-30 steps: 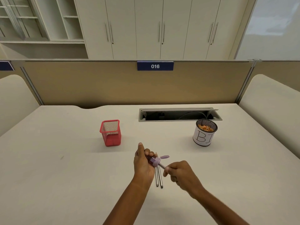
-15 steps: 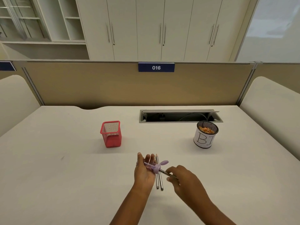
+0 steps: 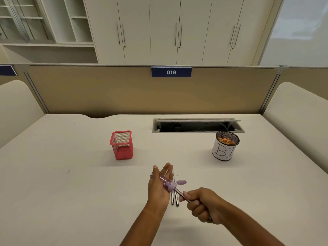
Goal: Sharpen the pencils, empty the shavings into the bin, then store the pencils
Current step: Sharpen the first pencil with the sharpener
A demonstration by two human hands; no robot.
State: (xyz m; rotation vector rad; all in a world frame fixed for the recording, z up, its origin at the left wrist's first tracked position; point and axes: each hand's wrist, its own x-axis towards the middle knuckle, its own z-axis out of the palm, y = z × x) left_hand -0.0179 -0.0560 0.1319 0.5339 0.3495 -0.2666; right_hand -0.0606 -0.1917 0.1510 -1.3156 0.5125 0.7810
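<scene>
Two pencils [image 3: 174, 198] lie on the table [image 3: 71, 192] — a third pencil [image 3: 182, 194], gripped in the curled right hand [image 3: 204, 205], enters one sharpener [image 3: 167, 184] lying on the straight-fingered left hand [image 3: 158, 191].

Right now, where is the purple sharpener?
Head view, low centre: the purple sharpener lies across the left hand, above two pencils on the desk, with the right hand's pencil in it.

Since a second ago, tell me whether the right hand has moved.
Yes. The right hand has drawn back toward the person and slightly right, farther from the red basket.
</scene>
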